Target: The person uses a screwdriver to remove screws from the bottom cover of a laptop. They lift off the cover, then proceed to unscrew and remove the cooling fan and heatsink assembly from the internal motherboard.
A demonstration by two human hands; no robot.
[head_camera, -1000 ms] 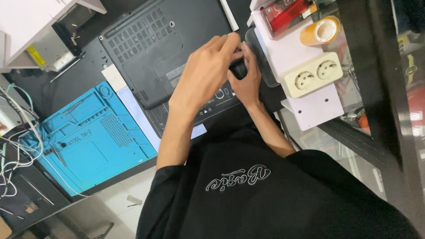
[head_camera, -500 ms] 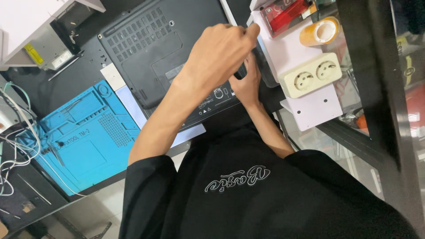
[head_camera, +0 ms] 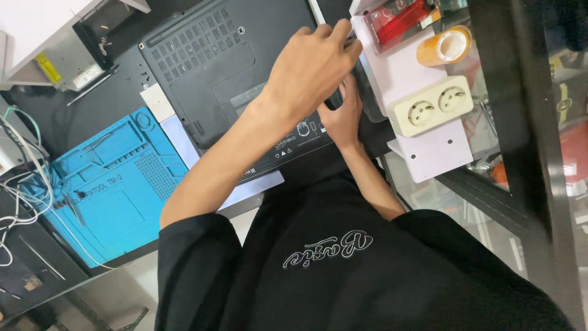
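Note:
A black laptop (head_camera: 226, 67) lies bottom side up on the dark bench, its vents and cover panel showing. My left hand (head_camera: 309, 64) reaches across it, and its bent fingers rest on the laptop's far right edge next to a dark flat device (head_camera: 369, 92). My right hand (head_camera: 343, 116) sits just below, at the laptop's near right corner. The left hand partly covers it and hides its fingertips. Whether it holds anything cannot be made out.
A blue repair mat (head_camera: 110, 184) with small tools lies to the left, and white cables (head_camera: 15, 184) lie beside it. To the right stand a cream double socket (head_camera: 432, 104), a roll of orange tape (head_camera: 444, 46), a red box (head_camera: 398, 21) and a black shelf frame (head_camera: 520, 141).
My left hand has slid farther along the laptop's right edge, away from my body, with the forearm stretching out. The right hand has stayed at the near corner.

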